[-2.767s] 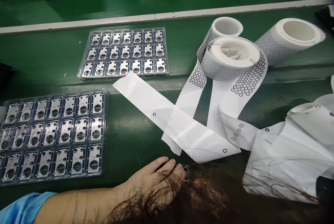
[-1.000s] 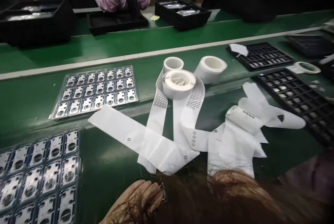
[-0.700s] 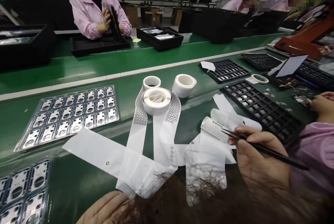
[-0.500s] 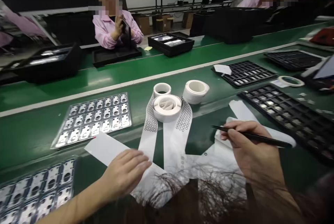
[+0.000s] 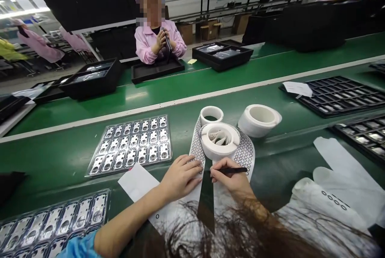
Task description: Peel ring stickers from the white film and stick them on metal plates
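Note:
My left hand (image 5: 182, 176) rests flat on the left strip of ring stickers (image 5: 197, 148), fingers stretched out. Just to its right, my right hand (image 5: 233, 178) holds black tweezers (image 5: 236, 170) by the strips, their tips hidden at my fingers. Beyond both hands stands a white roll (image 5: 220, 142), with a smaller roll (image 5: 211, 114) behind it and a wide roll (image 5: 260, 119) to the right. A second strip with black rings (image 5: 245, 152) curves down on the right. Loose hair covers the lower part of the strips.
Clear trays of metal plates lie at left (image 5: 132, 144) and near left (image 5: 57, 226). White backing paper (image 5: 345, 170) and black compartment trays (image 5: 339, 95) lie at right. Across the green bench, a person in pink (image 5: 159, 43) holds a dark flat piece above a black tray (image 5: 156, 69).
My right hand has moved left with the tweezers, from the backing paper to the ring strips. My left hand now touches the left strip. The camera view has turned left.

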`<state>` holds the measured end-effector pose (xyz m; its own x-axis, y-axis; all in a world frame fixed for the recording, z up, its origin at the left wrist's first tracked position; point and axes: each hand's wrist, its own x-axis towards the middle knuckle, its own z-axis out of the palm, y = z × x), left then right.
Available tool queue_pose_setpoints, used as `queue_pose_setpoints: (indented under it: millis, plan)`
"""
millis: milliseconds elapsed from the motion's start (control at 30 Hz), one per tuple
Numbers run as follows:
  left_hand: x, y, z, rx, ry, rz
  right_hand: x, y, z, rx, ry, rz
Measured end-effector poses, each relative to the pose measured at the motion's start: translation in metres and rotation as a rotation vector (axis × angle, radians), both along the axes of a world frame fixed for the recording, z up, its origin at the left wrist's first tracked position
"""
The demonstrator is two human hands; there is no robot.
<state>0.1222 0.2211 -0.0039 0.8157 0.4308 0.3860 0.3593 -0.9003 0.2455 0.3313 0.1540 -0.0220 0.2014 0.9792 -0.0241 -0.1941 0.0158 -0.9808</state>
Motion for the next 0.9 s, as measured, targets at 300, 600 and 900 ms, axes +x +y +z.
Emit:
queue_pose_setpoints:
  millis: [300,600,900]
  plan:
    - [-0.003,0.007,-0.007,-0.256,-0.093,0.008,0.003,-0.007,-0.011,0.009,-0.244,0.060]
    - [0.003,0.005,-0.003,-0.403,-0.093,0.089,0.000,-0.008,-0.002,0.129,-0.419,0.057]
    - [0.004,0.004,-0.005,-0.414,-0.124,0.102,0.001,-0.009,0.000,0.124,-0.418,0.061]
